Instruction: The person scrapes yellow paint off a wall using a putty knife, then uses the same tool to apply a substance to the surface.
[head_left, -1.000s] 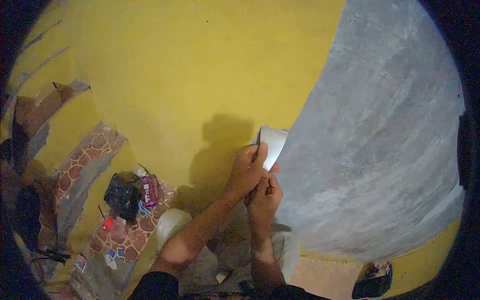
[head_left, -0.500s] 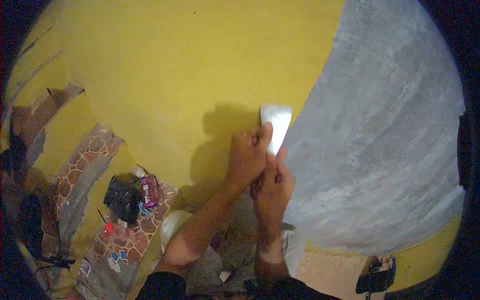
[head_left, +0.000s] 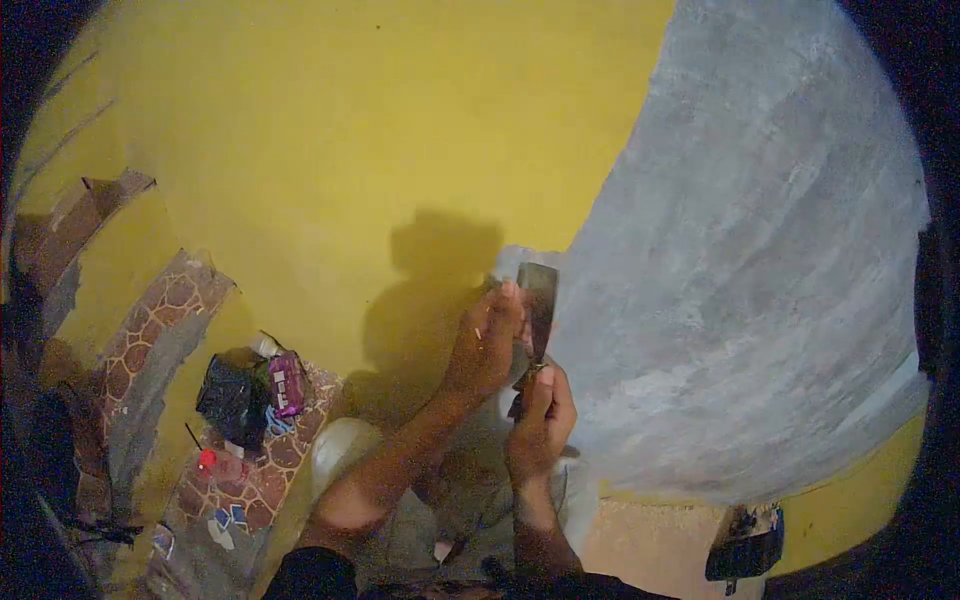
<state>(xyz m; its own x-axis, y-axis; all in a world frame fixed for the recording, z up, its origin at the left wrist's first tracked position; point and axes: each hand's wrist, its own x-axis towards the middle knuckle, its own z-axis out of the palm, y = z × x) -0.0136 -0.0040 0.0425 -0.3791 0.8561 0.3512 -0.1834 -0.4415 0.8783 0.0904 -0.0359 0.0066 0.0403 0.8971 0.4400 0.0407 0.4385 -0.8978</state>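
Note:
My right hand (head_left: 540, 425) is closed round the handle of a putty knife (head_left: 538, 298), its flat blade pointing up and now looking dark. My left hand (head_left: 490, 335) is closed beside the blade's left edge, fingertips right at the metal; what it grips, if anything, I cannot tell. Behind the blade a pale grey patch (head_left: 510, 262) shows against the yellow wall (head_left: 330, 130). Both hands are close in front of the wall, near where the yellow meets the grey, rough-looking surface (head_left: 740, 240).
At lower left, stone-patterned steps (head_left: 165, 320) hold a black plastic bag (head_left: 232, 405), a purple packet (head_left: 286, 382) and a red-capped bottle (head_left: 225, 466). A dark, smeared tool or container (head_left: 745, 545) is at lower right, below the grey surface.
The putty knife has come down and its blade turned from bright to dark. My left thumb has left the blade's face, and my right hand has moved lower. The grey patch now shows behind it.

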